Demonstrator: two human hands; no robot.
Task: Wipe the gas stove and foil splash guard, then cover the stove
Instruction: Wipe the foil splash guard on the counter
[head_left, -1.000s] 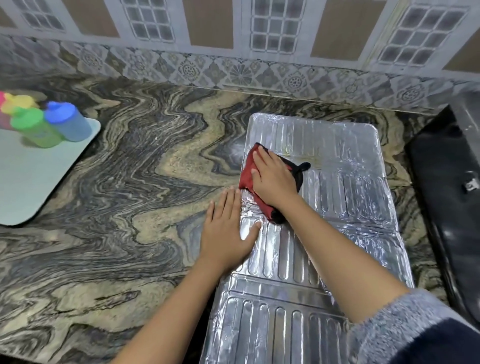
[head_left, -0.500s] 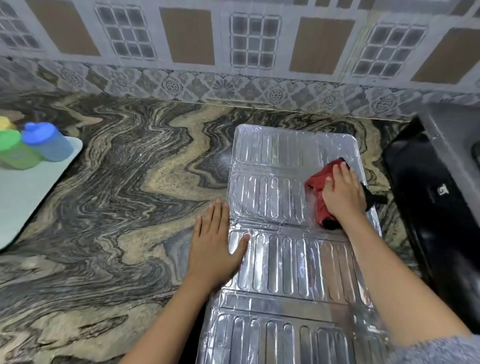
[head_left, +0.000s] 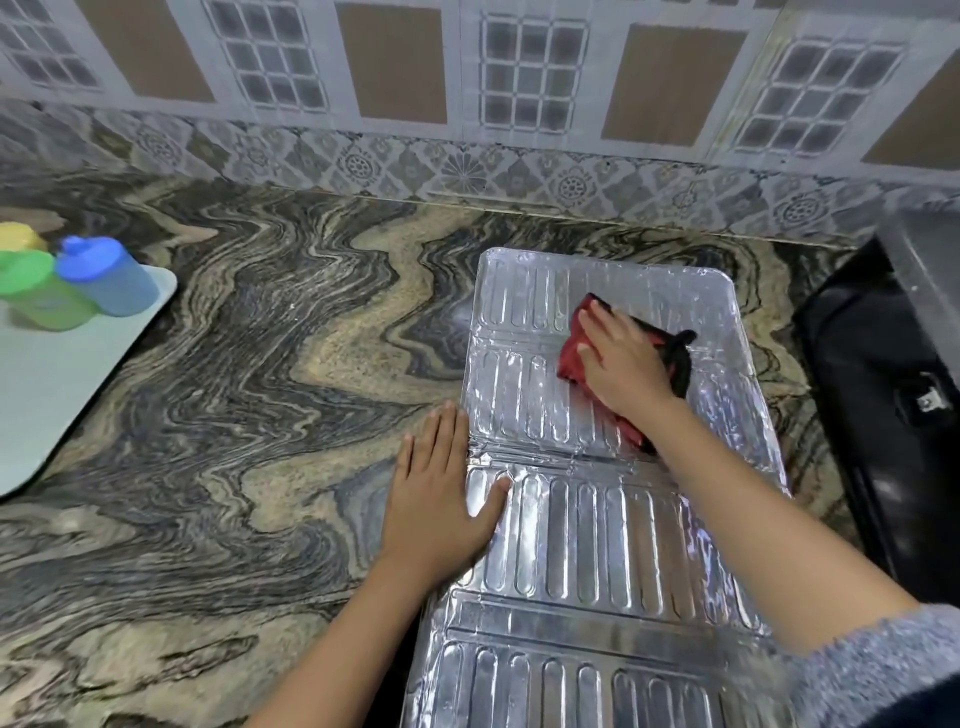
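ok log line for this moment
step: wipe foil splash guard | right hand: presses red cloth on far panel | left hand: flat on its left edge

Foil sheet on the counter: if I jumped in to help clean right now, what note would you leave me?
Left hand: flat, palm on the counter, thumb on the left edge of the foil splash guard, steadying it.
Right hand: flat fingers press the red cloth onto the guard's far panel.
The guard lies flat on the counter; the black stove sits to its right.
Done: guard wiping under way; how much is clean is unclear.
Left: finish the guard, wipe the stove, cover it.
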